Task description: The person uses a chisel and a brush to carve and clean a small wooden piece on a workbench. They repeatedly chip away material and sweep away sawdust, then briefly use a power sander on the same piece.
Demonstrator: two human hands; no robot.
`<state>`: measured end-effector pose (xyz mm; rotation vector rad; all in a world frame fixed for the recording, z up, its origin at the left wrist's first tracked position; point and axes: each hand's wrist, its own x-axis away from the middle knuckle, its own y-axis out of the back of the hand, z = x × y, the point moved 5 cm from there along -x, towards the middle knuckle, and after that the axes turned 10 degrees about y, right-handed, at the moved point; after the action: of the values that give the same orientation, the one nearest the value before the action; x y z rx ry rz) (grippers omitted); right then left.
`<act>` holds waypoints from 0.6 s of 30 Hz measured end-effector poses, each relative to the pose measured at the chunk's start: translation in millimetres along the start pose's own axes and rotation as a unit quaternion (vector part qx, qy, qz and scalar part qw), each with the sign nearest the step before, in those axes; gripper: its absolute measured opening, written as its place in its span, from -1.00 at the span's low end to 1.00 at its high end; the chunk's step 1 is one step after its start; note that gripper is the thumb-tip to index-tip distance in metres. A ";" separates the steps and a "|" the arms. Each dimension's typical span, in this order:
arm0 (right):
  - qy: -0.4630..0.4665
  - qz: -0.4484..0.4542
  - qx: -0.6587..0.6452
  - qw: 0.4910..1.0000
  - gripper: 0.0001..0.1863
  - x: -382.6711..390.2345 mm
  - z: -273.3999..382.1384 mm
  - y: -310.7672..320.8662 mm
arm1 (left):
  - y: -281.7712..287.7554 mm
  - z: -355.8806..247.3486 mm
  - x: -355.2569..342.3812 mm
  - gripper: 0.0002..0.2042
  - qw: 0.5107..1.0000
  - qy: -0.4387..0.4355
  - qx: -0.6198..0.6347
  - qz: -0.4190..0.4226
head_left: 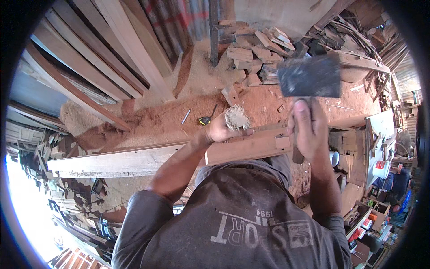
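Observation:
My left hand (217,131) is closed around a chisel (237,118), seen nearly end-on. Its wooden handle top is frayed and splintered, and its blade is hidden below. It stands over a reddish wooden beam (242,149) lying crosswise in front of me. My right hand (309,130) grips the wooden handle of a mallet (310,78), thumb along the handle. The dark, blocky mallet head is raised beyond the beam, to the right of the chisel, slightly blurred. A small pale rectangular patch shows on the beam between my hands.
A long pale plank (112,162) runs left of the beam. A tape measure (204,120) and a thin silvery stick (186,116) lie on the sawdust-covered ground. Boards (130,40) lean at the upper left; wood offcuts (253,56) are piled ahead. Another person (396,183) is at the far right.

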<state>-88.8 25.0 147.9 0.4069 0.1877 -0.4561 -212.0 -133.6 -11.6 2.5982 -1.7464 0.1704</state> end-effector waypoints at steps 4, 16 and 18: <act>0.104 -0.003 0.046 0.994 -0.58 -5.4 33.1 -9.5 | 4.1 7.2 7.8 -0.78 0.999 0.018 -0.035 -0.023; 0.099 0.239 0.359 0.897 -0.57 21.2 29.6 -36.0 | -6.1 47.0 6.0 -0.69 0.999 -0.040 0.013 -0.015; 0.049 0.273 0.331 0.902 -0.54 22.8 10.2 -43.7 | -6.3 18.2 12.6 -0.72 0.993 -0.091 0.048 -0.060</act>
<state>-88.0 -24.0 136.4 1.1193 0.0023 0.0769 -199.9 -144.1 -28.2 2.8608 -1.6635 0.0183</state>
